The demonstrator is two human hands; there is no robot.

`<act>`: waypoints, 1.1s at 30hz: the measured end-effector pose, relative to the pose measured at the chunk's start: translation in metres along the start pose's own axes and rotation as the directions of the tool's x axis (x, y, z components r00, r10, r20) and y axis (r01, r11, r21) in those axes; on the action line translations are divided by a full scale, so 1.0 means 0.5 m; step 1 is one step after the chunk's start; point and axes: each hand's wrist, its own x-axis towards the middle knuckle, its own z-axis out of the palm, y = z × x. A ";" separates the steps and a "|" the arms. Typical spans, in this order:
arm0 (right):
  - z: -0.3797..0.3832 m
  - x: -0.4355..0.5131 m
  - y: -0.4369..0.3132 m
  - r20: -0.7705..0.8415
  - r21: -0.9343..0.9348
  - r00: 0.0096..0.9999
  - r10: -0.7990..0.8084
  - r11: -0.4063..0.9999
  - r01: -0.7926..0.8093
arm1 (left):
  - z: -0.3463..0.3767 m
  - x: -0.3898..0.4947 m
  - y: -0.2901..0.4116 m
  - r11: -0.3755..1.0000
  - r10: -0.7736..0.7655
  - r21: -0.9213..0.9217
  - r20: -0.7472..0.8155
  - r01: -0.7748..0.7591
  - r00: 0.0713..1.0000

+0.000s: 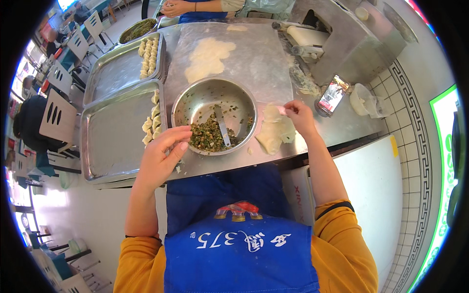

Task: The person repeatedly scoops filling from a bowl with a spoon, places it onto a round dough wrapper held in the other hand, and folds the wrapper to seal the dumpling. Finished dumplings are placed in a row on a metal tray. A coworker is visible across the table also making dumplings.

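Note:
My left hand (168,152) hovers by the left rim of a steel mixing bowl (176,106), fingers bent, thumb apart from the forefinger; whether it holds anything cannot be told. In the bowl lie chopped green filling (207,133) and a flat metal spatula (222,126). To the bowl's right, my right hand (300,113) has its fingertips at the upper edge of a pile of thin dough wrappers (274,130); the exact grip is unclear. Folded dumplings (156,110) line the right side of the near metal tray (121,135).
A second tray (113,67) with dumplings and a bowl of filling (137,31) stand farther back. Flattened dough (209,58) lies on the floured sheet. A phone (332,93), plastic tubs (361,100) and a dough roller machine (307,36) stand right. Another person's hands (176,7) are across the table.

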 end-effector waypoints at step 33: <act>0.036 -0.003 -0.060 0.285 -0.180 0.932 -0.226 0.942 0.284 | 0.039 -0.025 -0.008 0.991 -0.057 -0.118 0.087 0.067 0.995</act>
